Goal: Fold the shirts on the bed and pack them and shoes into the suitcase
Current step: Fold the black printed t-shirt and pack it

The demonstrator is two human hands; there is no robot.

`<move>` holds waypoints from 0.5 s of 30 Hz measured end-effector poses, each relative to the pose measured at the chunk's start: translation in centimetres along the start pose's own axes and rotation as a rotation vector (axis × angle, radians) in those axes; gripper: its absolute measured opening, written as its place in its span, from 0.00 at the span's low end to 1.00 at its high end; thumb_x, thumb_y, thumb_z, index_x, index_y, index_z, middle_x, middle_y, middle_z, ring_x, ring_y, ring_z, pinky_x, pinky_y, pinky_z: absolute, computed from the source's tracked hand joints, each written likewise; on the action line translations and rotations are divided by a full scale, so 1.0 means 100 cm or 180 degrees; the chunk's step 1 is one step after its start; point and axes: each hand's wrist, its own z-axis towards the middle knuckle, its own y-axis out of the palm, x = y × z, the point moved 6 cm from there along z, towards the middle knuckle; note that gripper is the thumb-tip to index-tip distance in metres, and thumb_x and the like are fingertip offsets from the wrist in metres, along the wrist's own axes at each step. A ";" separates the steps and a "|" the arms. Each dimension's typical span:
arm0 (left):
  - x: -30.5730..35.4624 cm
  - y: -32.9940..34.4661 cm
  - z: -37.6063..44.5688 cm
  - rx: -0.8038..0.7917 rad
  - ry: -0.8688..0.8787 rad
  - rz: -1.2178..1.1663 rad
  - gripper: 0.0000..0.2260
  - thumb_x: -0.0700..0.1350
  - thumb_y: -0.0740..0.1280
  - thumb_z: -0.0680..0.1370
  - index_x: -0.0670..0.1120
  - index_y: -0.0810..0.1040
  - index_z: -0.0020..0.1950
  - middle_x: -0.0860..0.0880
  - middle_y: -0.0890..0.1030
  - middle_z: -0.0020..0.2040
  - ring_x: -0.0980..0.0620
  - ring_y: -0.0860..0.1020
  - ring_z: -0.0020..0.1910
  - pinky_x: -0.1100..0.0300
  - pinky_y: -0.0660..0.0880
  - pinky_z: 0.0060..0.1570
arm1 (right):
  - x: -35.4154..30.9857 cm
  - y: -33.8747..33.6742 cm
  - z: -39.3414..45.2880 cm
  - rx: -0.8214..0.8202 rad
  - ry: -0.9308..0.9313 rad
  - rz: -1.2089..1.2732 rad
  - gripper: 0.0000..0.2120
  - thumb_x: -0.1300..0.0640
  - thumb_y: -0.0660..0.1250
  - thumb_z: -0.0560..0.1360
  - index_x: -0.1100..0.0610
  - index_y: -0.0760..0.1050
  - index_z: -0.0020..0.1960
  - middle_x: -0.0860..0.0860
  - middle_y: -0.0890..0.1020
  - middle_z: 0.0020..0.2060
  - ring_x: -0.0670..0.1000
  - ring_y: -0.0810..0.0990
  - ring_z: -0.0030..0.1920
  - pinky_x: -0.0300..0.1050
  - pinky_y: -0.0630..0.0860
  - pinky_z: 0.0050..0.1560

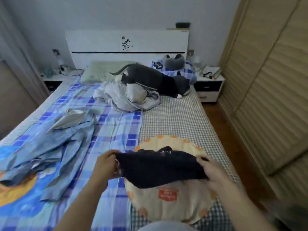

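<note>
Gripping the dark shirt (pixel 160 165) by both ends, left hand (pixel 105 164) and right hand (pixel 211 170) pinching cloth above the bed (pixel 175 117) at 6 o'clock. Best pulled taut, edges matched, before folding.

Left hand (pixel 106 164): grips the left edge of the dark shirt (pixel 160 169), fingers curled over the cloth.
Right hand (pixel 211 170): grips the right edge of the dark shirt.
Dark shirt: held stretched between both hands, above the cushion (pixel 170 197).
Cushion: cream, orange-trimmed, lying on the bed (pixel 180 117) at the near edge.
Blue shirt (pixel 55 154): spread unfolded on the left part of the bed.
Grey bundle (pixel 126 97): crumpled cloth at mid-bed.
Plush cat (pixel 153 79): lies partly on the grey bundle, near the headboard (pixel 126 45).
Pillow (pixel 103 70): green, at the head of the bed.
Wardrobe (pixel 270 80): slatted doors, right of the bed.
</note>
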 end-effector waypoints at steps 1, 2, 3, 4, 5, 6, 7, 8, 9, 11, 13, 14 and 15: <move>-0.042 0.013 -0.006 -0.0066 -0.0481 -0.0305 0.15 0.33 0.54 0.79 0.43 0.79 0.51 0.42 0.75 0.33 0.46 0.74 0.29 0.53 0.79 0.33 | 0.039 -0.005 0.003 0.0056 0.0374 0.0021 0.05 0.63 0.64 0.82 0.57 0.78 0.52 0.63 0.82 0.54 0.61 0.80 0.46 0.48 0.79 0.33; -0.075 0.023 -0.012 -0.0090 -0.0773 -0.0396 0.14 0.33 0.53 0.79 0.42 0.77 0.52 0.40 0.75 0.33 0.45 0.75 0.31 0.56 0.76 0.33 | 0.070 -0.009 0.005 0.0089 0.0640 -0.0005 0.05 0.65 0.63 0.82 0.59 0.78 0.52 0.63 0.82 0.53 0.60 0.80 0.44 0.45 0.78 0.29; -0.100 0.031 -0.018 -0.0088 -0.0890 -0.0377 0.12 0.33 0.53 0.79 0.41 0.76 0.51 0.40 0.75 0.34 0.46 0.74 0.33 0.58 0.72 0.33 | 0.094 -0.014 0.007 0.0105 0.0806 -0.0065 0.06 0.66 0.63 0.82 0.61 0.78 0.51 0.63 0.82 0.52 0.59 0.80 0.43 0.44 0.77 0.28; -0.115 0.035 -0.025 -0.0034 -0.0928 -0.0277 0.11 0.32 0.54 0.78 0.42 0.75 0.49 0.40 0.75 0.35 0.47 0.73 0.34 0.58 0.67 0.33 | 0.111 -0.018 0.009 0.0085 0.0896 -0.0151 0.06 0.67 0.63 0.81 0.62 0.78 0.50 0.64 0.82 0.52 0.59 0.80 0.43 0.44 0.77 0.29; -0.127 0.037 -0.029 0.0069 -0.0944 -0.0230 0.11 0.32 0.55 0.78 0.43 0.74 0.47 0.41 0.75 0.37 0.47 0.72 0.36 0.58 0.63 0.33 | 0.123 -0.019 0.008 0.0060 0.0982 -0.0241 0.05 0.68 0.64 0.81 0.63 0.79 0.50 0.65 0.83 0.52 0.60 0.81 0.45 0.47 0.78 0.34; -0.135 0.038 -0.034 0.0157 -0.1012 -0.0272 0.10 0.32 0.55 0.79 0.44 0.74 0.47 0.41 0.75 0.39 0.47 0.71 0.39 0.56 0.62 0.34 | 0.129 -0.019 0.006 0.0010 0.1047 -0.0275 0.05 0.69 0.65 0.80 0.65 0.80 0.51 0.65 0.83 0.51 0.61 0.81 0.46 0.50 0.79 0.38; -0.141 0.036 -0.037 0.0260 -0.1077 -0.0367 0.10 0.33 0.55 0.80 0.44 0.73 0.47 0.41 0.75 0.41 0.47 0.71 0.41 0.55 0.63 0.36 | 0.133 -0.019 0.003 -0.0034 0.1110 -0.0289 0.05 0.70 0.66 0.79 0.67 0.79 0.53 0.65 0.83 0.49 0.62 0.81 0.47 0.52 0.79 0.41; -0.146 0.034 -0.039 0.0378 -0.1122 -0.0419 0.10 0.33 0.55 0.80 0.44 0.73 0.47 0.41 0.75 0.42 0.47 0.71 0.42 0.54 0.66 0.38 | 0.132 -0.018 0.001 -0.0081 0.1149 -0.0270 0.07 0.72 0.66 0.78 0.68 0.79 0.54 0.64 0.83 0.48 0.62 0.81 0.47 0.52 0.79 0.40; -0.152 0.031 -0.038 0.0490 -0.1110 -0.0483 0.10 0.33 0.55 0.81 0.44 0.73 0.47 0.41 0.76 0.44 0.46 0.73 0.44 0.53 0.68 0.42 | 0.129 -0.016 -0.002 -0.0114 0.1192 -0.0239 0.07 0.73 0.65 0.77 0.68 0.78 0.54 0.64 0.82 0.48 0.62 0.81 0.47 0.51 0.80 0.37; -0.156 0.029 -0.044 0.0626 -0.1139 -0.0578 0.10 0.34 0.56 0.80 0.45 0.74 0.49 0.39 0.79 0.48 0.44 0.76 0.48 0.50 0.72 0.48 | 0.121 -0.013 -0.007 -0.0263 0.1277 -0.0121 0.09 0.77 0.64 0.76 0.69 0.77 0.54 0.65 0.81 0.49 0.62 0.80 0.47 0.48 0.81 0.29; -0.150 0.026 -0.055 0.0747 -0.1053 -0.0571 0.09 0.35 0.56 0.81 0.44 0.74 0.50 0.41 0.78 0.48 0.44 0.76 0.47 0.49 0.70 0.48 | 0.114 -0.009 -0.010 -0.0493 0.1368 -0.0125 0.14 0.80 0.63 0.74 0.70 0.77 0.57 0.66 0.81 0.53 0.63 0.81 0.51 0.47 0.82 0.32; -0.143 0.024 -0.061 0.0791 -0.0978 -0.0505 0.09 0.36 0.55 0.82 0.44 0.74 0.51 0.43 0.77 0.47 0.46 0.75 0.46 0.50 0.69 0.47 | 0.111 -0.007 -0.011 -0.0627 0.1395 -0.0204 0.17 0.81 0.63 0.73 0.70 0.76 0.59 0.67 0.81 0.55 0.63 0.81 0.53 0.48 0.83 0.37; -0.137 0.022 -0.065 0.0816 -0.0881 -0.0455 0.09 0.37 0.54 0.83 0.44 0.73 0.51 0.45 0.76 0.46 0.47 0.74 0.44 0.50 0.68 0.45 | 0.106 -0.005 -0.014 -0.0756 0.1392 -0.0333 0.19 0.82 0.62 0.72 0.70 0.76 0.61 0.66 0.81 0.57 0.63 0.81 0.56 0.48 0.83 0.42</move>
